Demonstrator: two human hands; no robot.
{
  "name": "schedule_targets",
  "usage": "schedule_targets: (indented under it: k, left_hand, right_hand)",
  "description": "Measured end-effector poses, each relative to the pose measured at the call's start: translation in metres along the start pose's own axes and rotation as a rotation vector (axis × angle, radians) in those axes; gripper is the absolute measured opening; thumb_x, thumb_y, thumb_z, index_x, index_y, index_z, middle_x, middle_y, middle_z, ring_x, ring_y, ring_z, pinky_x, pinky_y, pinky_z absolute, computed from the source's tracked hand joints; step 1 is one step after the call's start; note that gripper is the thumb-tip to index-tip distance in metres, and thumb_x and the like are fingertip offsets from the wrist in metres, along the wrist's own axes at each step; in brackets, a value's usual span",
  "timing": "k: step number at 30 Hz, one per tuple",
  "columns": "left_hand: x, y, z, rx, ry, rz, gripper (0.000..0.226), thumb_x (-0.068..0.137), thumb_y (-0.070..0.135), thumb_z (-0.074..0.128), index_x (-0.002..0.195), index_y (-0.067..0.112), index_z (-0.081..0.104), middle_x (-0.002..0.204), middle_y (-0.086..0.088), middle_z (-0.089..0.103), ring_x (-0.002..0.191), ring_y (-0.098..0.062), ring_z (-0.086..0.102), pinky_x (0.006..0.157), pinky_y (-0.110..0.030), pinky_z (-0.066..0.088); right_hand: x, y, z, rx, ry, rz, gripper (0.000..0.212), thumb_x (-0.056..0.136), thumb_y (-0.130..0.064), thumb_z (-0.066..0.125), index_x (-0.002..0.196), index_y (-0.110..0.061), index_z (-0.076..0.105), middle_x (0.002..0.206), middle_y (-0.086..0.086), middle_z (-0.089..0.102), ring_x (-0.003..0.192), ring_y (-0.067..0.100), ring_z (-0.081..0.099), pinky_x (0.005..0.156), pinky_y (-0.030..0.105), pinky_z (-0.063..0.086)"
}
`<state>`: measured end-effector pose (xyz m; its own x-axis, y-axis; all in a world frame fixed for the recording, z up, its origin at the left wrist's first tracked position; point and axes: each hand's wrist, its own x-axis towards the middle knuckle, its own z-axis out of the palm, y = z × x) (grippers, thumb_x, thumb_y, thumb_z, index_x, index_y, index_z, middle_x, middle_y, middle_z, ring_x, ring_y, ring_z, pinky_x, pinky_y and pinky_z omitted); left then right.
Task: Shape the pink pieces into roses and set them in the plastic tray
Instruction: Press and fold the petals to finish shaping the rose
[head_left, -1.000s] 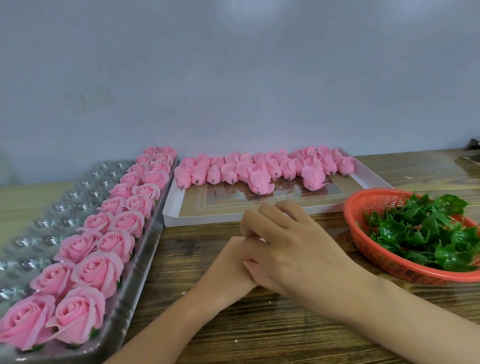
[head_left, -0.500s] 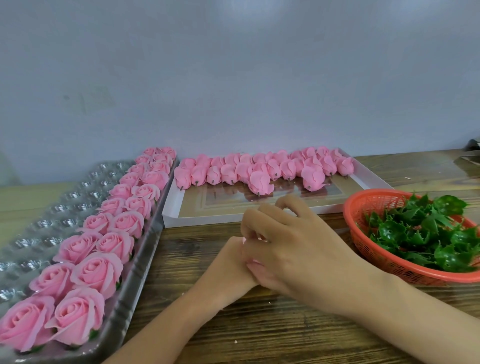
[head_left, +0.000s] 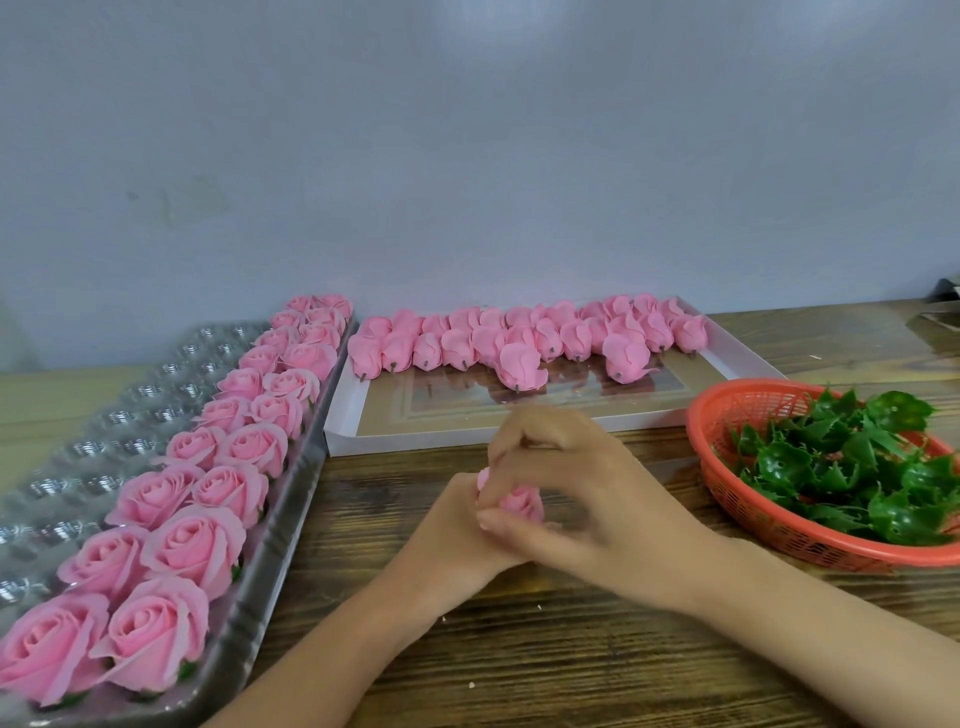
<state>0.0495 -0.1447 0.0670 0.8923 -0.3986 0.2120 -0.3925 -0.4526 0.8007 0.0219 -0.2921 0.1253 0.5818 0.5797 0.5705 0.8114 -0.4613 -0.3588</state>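
**Shaping one rose over the middle of the tabletop**

Both hands met low over the middle of the tabletop (head_left: 571, 654). The left hand (head_left: 449, 535) was curled round the base of a pink rose (head_left: 521, 501), holding it from below and from the left, probably so that the bloom faced up for working. The right hand (head_left: 592, 499) came across from the right, its thumb and bent fingers pinching the outer petals. Most of the rose was hidden between the two hands.

Along the left edge lay the tray (head_left: 275, 582). Its two right columns were filled with roses (head_left: 195, 545) set upright in cells, and the cells to their left were bare; it seemed to be filled from the side nearest the hands.

At the far edge, against the wall (head_left: 467, 156), a white box (head_left: 467, 440) held the unshaped pieces (head_left: 519, 340) in a row along its far side. Their stems pointed toward the person, within easy reach. A red basket (head_left: 698, 436) of green leaves (head_left: 857, 467) stood at the right edge, presumably for the rose bases.

No brand, label or writing could be read anywhere.
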Motion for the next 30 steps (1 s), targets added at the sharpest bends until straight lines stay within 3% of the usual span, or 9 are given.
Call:
schedule_targets:
  k: [4, 7, 9, 12, 16, 19, 22, 25, 30]
  left_hand:
    - [-0.005, 0.009, -0.011, -0.120, -0.050, 0.000, 0.024, 0.078, 0.020, 0.075, 0.070, 0.040, 0.064, 0.080, 0.014, 0.066, 0.082, 0.004, 0.061, 0.072, -0.007, 0.045]
    - [-0.007, 0.013, -0.013, -0.111, -0.088, -0.027, 0.014, 0.078, 0.025, 0.076, 0.079, 0.031, 0.063, 0.087, 0.012, 0.067, 0.086, 0.006, 0.061, 0.073, -0.005, 0.044]
    - [-0.008, 0.010, -0.012, -0.083, -0.072, -0.059, 0.021, 0.078, 0.023, 0.077, 0.084, 0.033, 0.059, 0.084, 0.011, 0.065, 0.086, 0.012, 0.059, 0.071, -0.003, 0.044]
    - [-0.014, 0.002, -0.010, -0.190, 0.048, -0.139, 0.051, 0.076, -0.003, 0.073, 0.089, 0.039, 0.047, 0.089, 0.018, 0.057, 0.073, 0.023, 0.055, 0.063, -0.001, 0.043]
    - [-0.013, 0.010, -0.012, -0.219, 0.002, -0.144, 0.042, 0.080, 0.002, 0.069, 0.070, 0.043, 0.068, 0.071, 0.026, 0.064, 0.070, 0.020, 0.056, 0.066, 0.002, 0.039]
    - [-0.011, 0.025, -0.024, -0.335, 0.011, -0.177, 0.023, 0.078, 0.028, 0.074, 0.058, 0.036, 0.065, 0.050, 0.015, 0.055, 0.052, -0.001, 0.051, 0.066, -0.016, 0.044]
    - [-0.012, 0.032, -0.046, -0.378, 0.061, -0.257, 0.019, 0.068, 0.035, 0.080, 0.072, 0.028, 0.063, 0.060, 0.012, 0.058, 0.060, -0.004, 0.055, 0.073, -0.027, 0.047]
    - [-0.020, 0.050, -0.075, -0.363, 0.059, -0.275, 0.050, 0.056, 0.030, 0.081, 0.102, 0.022, 0.063, 0.079, 0.011, 0.067, 0.085, -0.009, 0.065, 0.089, -0.030, 0.049]
    - [-0.048, 0.051, -0.141, -0.506, 0.201, -0.172, 0.068, 0.053, 0.039, 0.087, 0.108, 0.008, 0.064, 0.098, -0.005, 0.074, 0.096, -0.020, 0.070, 0.077, -0.023, 0.056]
  right_hand:
    - [-0.004, 0.008, 0.011, 0.312, 0.057, 0.171, 0.005, 0.092, -0.019, 0.069, 0.094, -0.021, 0.073, 0.104, -0.013, 0.063, 0.109, 0.016, 0.058, 0.094, 0.029, 0.043]
    - [-0.009, 0.014, 0.021, 0.401, 0.031, 0.243, 0.006, 0.091, -0.014, 0.069, 0.092, -0.020, 0.071, 0.116, -0.009, 0.060, 0.125, 0.014, 0.052, 0.102, 0.022, 0.038]
    - [-0.012, 0.017, 0.025, 0.458, 0.006, 0.260, 0.007, 0.090, -0.013, 0.070, 0.094, -0.019, 0.068, 0.121, -0.005, 0.057, 0.133, 0.011, 0.046, 0.104, 0.017, 0.035]
    - [-0.014, 0.020, 0.029, 0.488, -0.030, 0.256, 0.019, 0.090, -0.014, 0.071, 0.107, -0.018, 0.064, 0.130, -0.006, 0.054, 0.136, 0.011, 0.043, 0.106, 0.021, 0.037]
    - [-0.019, 0.025, 0.029, 0.497, -0.016, 0.296, 0.043, 0.090, -0.035, 0.066, 0.129, -0.025, 0.053, 0.136, -0.017, 0.052, 0.131, 0.009, 0.049, 0.105, 0.021, 0.039]
    - [-0.018, 0.030, 0.030, 0.560, 0.160, 0.408, 0.036, 0.094, -0.039, 0.056, 0.126, -0.022, 0.056, 0.124, -0.016, 0.062, 0.123, 0.005, 0.055, 0.102, 0.021, 0.041]
    - [-0.016, 0.042, 0.032, 0.616, 0.321, 0.542, 0.019, 0.100, -0.023, 0.055, 0.116, -0.014, 0.061, 0.113, -0.010, 0.068, 0.114, 0.007, 0.061, 0.097, 0.022, 0.046]
    - [-0.014, 0.053, 0.035, 0.733, 0.399, 0.705, 0.018, 0.100, -0.001, 0.048, 0.112, -0.006, 0.061, 0.107, 0.002, 0.071, 0.101, 0.011, 0.066, 0.085, 0.024, 0.049]
    - [-0.013, 0.058, 0.039, 0.700, 0.352, 0.712, 0.026, 0.093, 0.016, 0.044, 0.108, 0.002, 0.060, 0.103, 0.010, 0.069, 0.083, 0.003, 0.066, 0.076, 0.012, 0.049]
